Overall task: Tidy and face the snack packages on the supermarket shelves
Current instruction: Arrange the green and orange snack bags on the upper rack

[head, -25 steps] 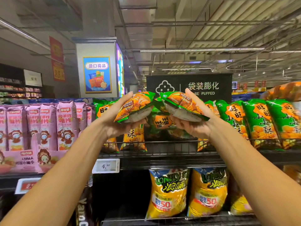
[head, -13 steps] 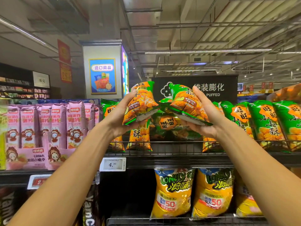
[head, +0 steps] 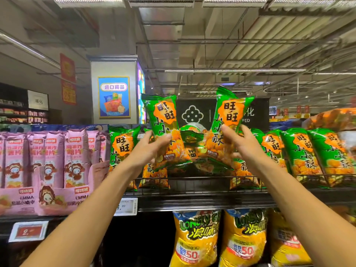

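1. My left hand [head: 152,151] grips one green-orange snack bag [head: 166,130] and my right hand [head: 242,149] grips another [head: 227,128], both upright at frame centre above the wire shelf [head: 202,182].
2. Risk, as I judge it: the glossy, puffy film slips, or the bags topple the loose packs lying behind.
3. Pillow-shaped, crinkly foil; thin wire front rail.

旺旺 小小酥 on green snack bags [head: 165,130]; lonely god, 50 on yellow bags [head: 194,239]; emma on pink boxes [head: 25,199]; 进口商品 on blue poster [head: 114,97].
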The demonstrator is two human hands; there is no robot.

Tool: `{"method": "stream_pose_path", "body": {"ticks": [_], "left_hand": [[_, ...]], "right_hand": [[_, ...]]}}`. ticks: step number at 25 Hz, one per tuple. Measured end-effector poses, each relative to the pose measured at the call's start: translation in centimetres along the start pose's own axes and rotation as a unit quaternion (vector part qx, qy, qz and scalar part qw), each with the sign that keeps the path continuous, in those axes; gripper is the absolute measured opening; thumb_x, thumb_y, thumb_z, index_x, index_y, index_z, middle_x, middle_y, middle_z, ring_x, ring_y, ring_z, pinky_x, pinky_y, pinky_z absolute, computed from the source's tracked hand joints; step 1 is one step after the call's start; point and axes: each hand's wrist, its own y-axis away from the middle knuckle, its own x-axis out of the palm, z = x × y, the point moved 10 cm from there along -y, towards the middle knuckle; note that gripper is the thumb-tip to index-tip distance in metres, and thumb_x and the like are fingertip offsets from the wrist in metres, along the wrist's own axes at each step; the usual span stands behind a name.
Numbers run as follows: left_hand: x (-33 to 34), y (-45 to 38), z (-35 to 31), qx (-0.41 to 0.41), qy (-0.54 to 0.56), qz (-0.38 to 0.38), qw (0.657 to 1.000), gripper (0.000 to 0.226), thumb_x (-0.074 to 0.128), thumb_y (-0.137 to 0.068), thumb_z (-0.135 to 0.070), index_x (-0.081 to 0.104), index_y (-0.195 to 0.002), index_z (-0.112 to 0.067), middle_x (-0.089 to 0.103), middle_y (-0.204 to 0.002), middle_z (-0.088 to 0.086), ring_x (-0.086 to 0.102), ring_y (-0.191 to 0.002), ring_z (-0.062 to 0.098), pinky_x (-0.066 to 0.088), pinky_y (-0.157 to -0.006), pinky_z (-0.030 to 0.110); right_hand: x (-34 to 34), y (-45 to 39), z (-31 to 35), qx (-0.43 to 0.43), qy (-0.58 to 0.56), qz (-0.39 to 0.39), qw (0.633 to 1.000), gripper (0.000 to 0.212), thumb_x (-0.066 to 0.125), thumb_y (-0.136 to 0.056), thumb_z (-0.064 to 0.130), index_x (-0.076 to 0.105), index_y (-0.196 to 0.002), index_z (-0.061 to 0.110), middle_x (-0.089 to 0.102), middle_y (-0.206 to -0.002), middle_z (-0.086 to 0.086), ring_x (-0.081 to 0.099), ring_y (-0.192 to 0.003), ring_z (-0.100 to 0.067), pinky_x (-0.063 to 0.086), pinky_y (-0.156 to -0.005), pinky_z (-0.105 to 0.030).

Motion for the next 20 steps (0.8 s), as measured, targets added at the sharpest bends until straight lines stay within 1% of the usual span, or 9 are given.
{"method": "stream_pose_path", "body": {"ticks": [2, 5, 7, 11, 12, 14, 15, 17, 20], "left_hand": [[0.4, -0.4, 0.6, 0.003, -0.039, 0.003, 0.999, 0.129, 0.070, -0.055, -0.080, 0.008, -0.156, -0.028, 0.024, -0.161, 0.000, 0.049, -0.122, 0.009, 0.042, -0.098, 0.040], [1.0, -0.8, 1.3, -0.004, -0.076, 0.001, 0.997, 0.125, 0.072, -0.060, -0.075, 0.006, -0.156, -0.031, 0.012, -0.165, 0.002, 0.031, -0.144, 0.024, 0.033, -0.114, 0.054], [1.6, -1.0, 1.8, 0.000, -0.076, 0.004, 0.997, 0.113, 0.071, -0.070, -0.064, 0.007, -0.156, -0.032, 0.012, -0.165, 0.002, 0.027, -0.146, 0.026, 0.029, -0.116, 0.054], [2.8, -1.2, 2.0, 0.027, -0.101, 0.005, 0.995, 0.090, 0.068, -0.088, -0.045, 0.012, -0.156, -0.029, 0.021, -0.162, -0.001, 0.028, -0.143, 0.020, 0.027, -0.112, 0.041], [3.1, -1.3, 2.0, 0.031, -0.104, 0.005, 0.994, 0.085, 0.067, -0.090, -0.042, 0.015, -0.155, -0.028, 0.026, -0.160, -0.001, 0.033, -0.137, 0.017, 0.029, -0.108, 0.038], [3.7, -1.3, 2.1, 0.035, -0.116, 0.001, 0.993, 0.079, 0.066, -0.092, -0.038, 0.018, -0.154, -0.026, 0.038, -0.149, -0.005, 0.041, -0.123, 0.010, 0.034, -0.101, 0.032], [4.1, -1.2, 2.2, 0.031, -0.122, -0.002, 0.992, 0.077, 0.065, -0.093, -0.037, 0.018, -0.154, -0.025, 0.041, -0.140, -0.010, 0.042, -0.116, 0.006, 0.037, -0.097, 0.029], [4.7, -1.1, 2.8, 0.019, -0.130, -0.009, 0.991, 0.072, 0.064, -0.094, -0.034, 0.022, -0.152, -0.023, 0.038, -0.125, -0.016, 0.039, -0.112, 0.003, 0.038, -0.094, 0.028], [5.0, -1.2, 3.7, 0.003, -0.163, -0.015, 0.987, 0.051, 0.065, -0.093, -0.034, 0.040, -0.137, -0.023, 0.044, -0.125, -0.011, 0.044, -0.115, 0.011, 0.034, -0.093, 0.031]], "right_hand": [[-0.5, -0.3, 0.0, -0.025, 0.055, -0.016, 0.998, 0.093, 0.075, -0.064, 0.064, 0.042, -0.140, 0.023, 0.063, -0.125, 0.002, 0.062, -0.110, -0.013, 0.049, -0.089, -0.038], [-0.2, -0.7, -0.9, -0.041, 0.114, -0.010, 0.993, 0.075, 0.078, -0.073, 0.055, 0.039, -0.131, 0.029, 0.058, -0.116, 0.014, 0.056, -0.111, -0.005, 0.045, -0.092, -0.030], [0.3, -0.7, -2.0, -0.045, 0.144, 0.001, 0.989, 0.065, 0.075, -0.080, 0.052, 0.038, -0.130, 0.033, 0.057, -0.122, 0.013, 0.053, -0.117, -0.010, 0.042, -0.095, -0.031], [0.9, -0.8, -3.9, -0.033, 0.183, 0.012, 0.982, 0.070, 0.069, -0.084, 0.056, 0.045, -0.143, 0.027, 0.048, -0.143, -0.002, 0.049, -0.129, -0.023, 0.042, -0.109, -0.049], [1.0, -0.8, -4.2, -0.036, 0.185, 0.009, 0.982, 0.063, 0.068, -0.085, 0.056, 0.050, -0.138, 0.027, 0.049, -0.140, -0.003, 0.049, -0.128, -0.024, 0.042, -0.108, -0.049], [1.2, -0.4, -4.5, -0.050, 0.207, 0.003, 0.977, 0.045, 0.066, -0.088, 0.054, 0.054, -0.126, 0.033, 0.052, -0.132, 0.003, 0.049, -0.122, -0.018, 0.040, -0.102, -0.038], [1.2, -0.3, -4.7, -0.056, 0.224, -0.002, 0.973, 0.048, 0.065, -0.089, 0.053, 0.052, -0.131, 0.034, 0.050, -0.128, 0.009, 0.048, -0.120, -0.013, 0.037, -0.097, -0.032], [1.0, -0.1, -5.1, -0.054, 0.248, -0.014, 0.967, 0.069, 0.066, -0.090, 0.051, 0.038, -0.149, 0.027, 0.047, -0.124, 0.013, 0.047, -0.114, -0.009, 0.037, -0.091, -0.029], [0.5, 0.1, -5.5, -0.045, 0.273, -0.032, 0.960, 0.079, 0.068, -0.087, 0.054, 0.031, -0.152, 0.029, 0.054, -0.116, 0.009, 0.054, -0.103, -0.011, 0.040, -0.076, -0.026]]}}
